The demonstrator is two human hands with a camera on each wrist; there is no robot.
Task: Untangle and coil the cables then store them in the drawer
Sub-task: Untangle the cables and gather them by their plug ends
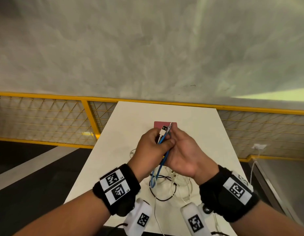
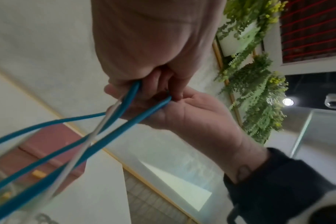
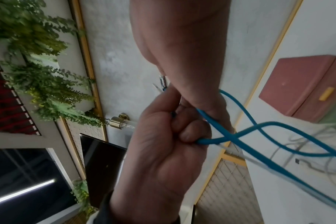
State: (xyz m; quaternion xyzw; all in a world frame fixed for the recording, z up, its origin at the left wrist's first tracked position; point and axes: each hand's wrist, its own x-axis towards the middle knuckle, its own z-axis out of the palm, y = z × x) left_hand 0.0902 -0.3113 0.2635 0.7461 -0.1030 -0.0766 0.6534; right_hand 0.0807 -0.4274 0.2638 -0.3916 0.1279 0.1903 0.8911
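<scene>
Both hands are raised above the white table [image 1: 130, 120]. My left hand [image 1: 153, 145] grips a bundle of blue cable [image 1: 160, 166] together with a white USB cable whose plug [image 1: 163, 129] sticks up past the fingers. My right hand [image 1: 180, 152] presses against the left and pinches the same blue cable [image 2: 113, 130] near its upper end. Blue loops [image 3: 269, 124] hang down to a tangle of white and black cables [image 1: 171, 183] on the table. The pink drawer box [image 1: 158, 124] sits behind the hands, its yellow handle [image 3: 326, 94] showing in the right wrist view.
A yellow railing with mesh [image 1: 45, 116] runs behind the table. A white charger sits in a wall socket [image 1: 259, 147] at the right, its cord hanging down. The table's sides drop to dark floor. Green plants [image 2: 255, 91] hang on the wall.
</scene>
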